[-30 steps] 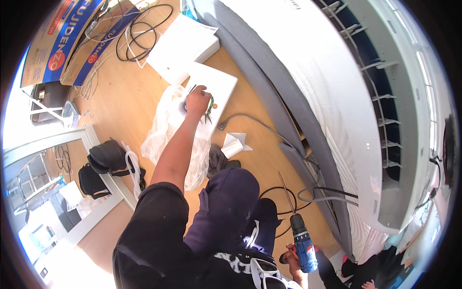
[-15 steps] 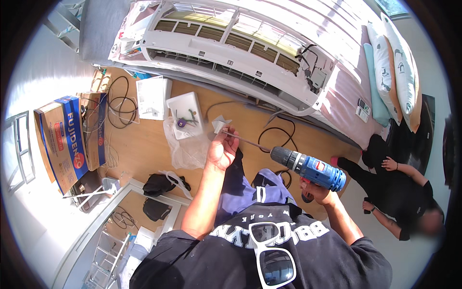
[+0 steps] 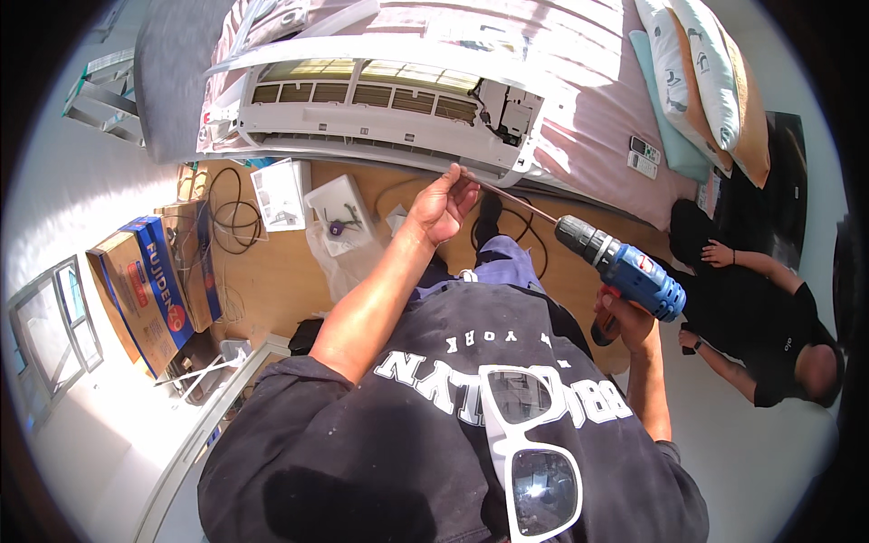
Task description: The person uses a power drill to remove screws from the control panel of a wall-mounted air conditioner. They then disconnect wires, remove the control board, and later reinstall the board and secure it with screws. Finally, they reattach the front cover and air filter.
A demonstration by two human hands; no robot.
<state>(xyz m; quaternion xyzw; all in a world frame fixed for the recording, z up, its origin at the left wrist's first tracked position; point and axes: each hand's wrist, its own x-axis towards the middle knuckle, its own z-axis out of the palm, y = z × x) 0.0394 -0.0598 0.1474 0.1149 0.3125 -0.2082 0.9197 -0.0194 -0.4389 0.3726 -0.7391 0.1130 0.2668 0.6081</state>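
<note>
My right hand [image 3: 631, 321] is wrapped round the handle of a blue cordless drill [image 3: 644, 279], which has a black chuck and points up to the left. A long thin bit [image 3: 518, 201] runs from the chuck. At its far end, the fingertips of my left hand [image 3: 441, 212] pinch the bit; the exact tip is hidden by the fingers. Just beyond my hands lies the white indoor unit of an air conditioner [image 3: 330, 121], with its front panel [image 3: 380, 50] raised. Fins and, at the right end, wiring show inside it.
The unit rests on a bed [image 3: 593, 154] with pillows [image 3: 688, 86] and two remotes [image 3: 644, 156]. On the floor are cardboard boxes [image 3: 145, 294], white foam pieces [image 3: 341, 201] and black cable [image 3: 237, 213]. Another person [image 3: 769, 303] is at the right.
My view has shifted, and the unit now appears smaller and farther left. Both hands have moved with the drill and bit, toward the right relative to my body. Both grips stay the same.
</note>
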